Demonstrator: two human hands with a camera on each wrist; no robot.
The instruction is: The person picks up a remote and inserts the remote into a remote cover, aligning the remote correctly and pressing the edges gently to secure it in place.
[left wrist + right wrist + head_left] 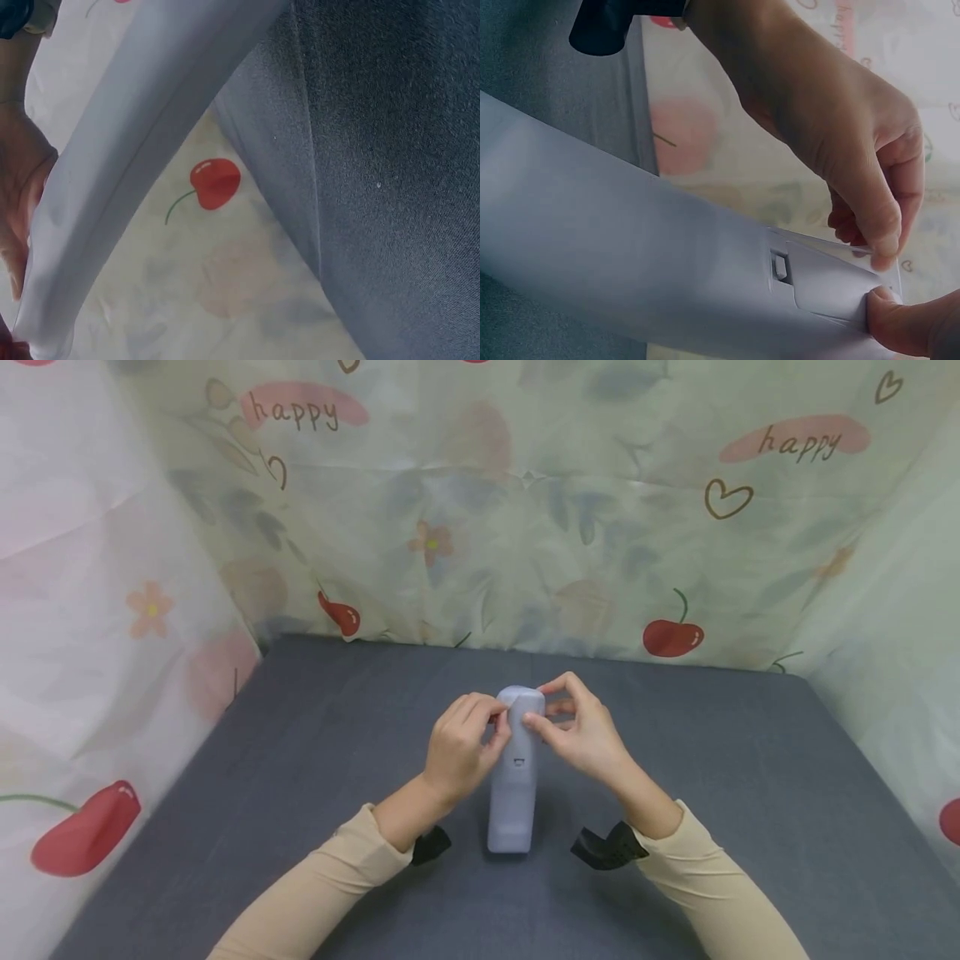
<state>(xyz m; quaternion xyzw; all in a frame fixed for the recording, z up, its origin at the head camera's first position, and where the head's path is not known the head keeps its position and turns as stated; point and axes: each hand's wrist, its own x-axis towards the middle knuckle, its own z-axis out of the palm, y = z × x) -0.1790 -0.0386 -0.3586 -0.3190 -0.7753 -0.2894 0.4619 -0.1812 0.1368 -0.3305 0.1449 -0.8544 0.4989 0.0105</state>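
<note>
A long, slightly curved white plastic device [512, 814] stands in front of me, its upper end between both hands. Its face has an inset panel [829, 281] with a small notch [781, 267] at one end. My left hand [461, 747] pinches at the panel's edge, thumb and forefinger tips together; I cannot tell whether a thin piece is between them. My right hand [591, 735] grips the upper end from the right, thumb on the panel's end and fingers along the far side. In the left wrist view the device's smooth side [142, 127] hides most of the left hand.
A dark grey cloth [300, 752] covers the table. Patterned curtains [525, 552] with cherries and hearts rise behind the table and along both sides. Black wrist straps [609, 847] hang at the cuffs of my beige sleeves [720, 893].
</note>
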